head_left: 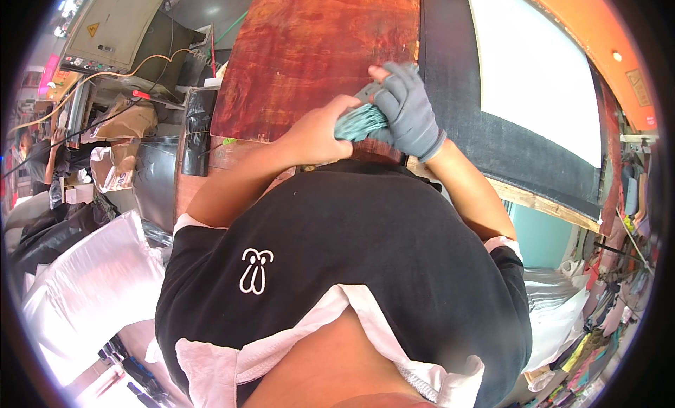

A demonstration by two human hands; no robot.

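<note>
Close in front of my body, both hands meet at a folded bundle of thin teal strips or cloth layers (361, 122); its exact kind is unclear. My bare left hand (325, 129) is closed round the bundle's left side, the thumb on the near side. My right hand (410, 112) wears a grey glove with bare fingertips showing. It presses against the bundle's right end, fingers curled over it and slightly blurred. Part of the bundle is hidden behind the glove. Below the hands lies the near edge of a reddish-brown wooden board (309, 63).
Right of the board, a dark tabletop (450, 126) carries a bright white panel (541, 63). An orange machine part (612, 35) borders the far right. At left stand a grey electrical cabinet (112, 21), a paper bag (130, 119) and white plastic sacks (98, 267). Coloured cloth pieces (583, 352) hang at lower right.
</note>
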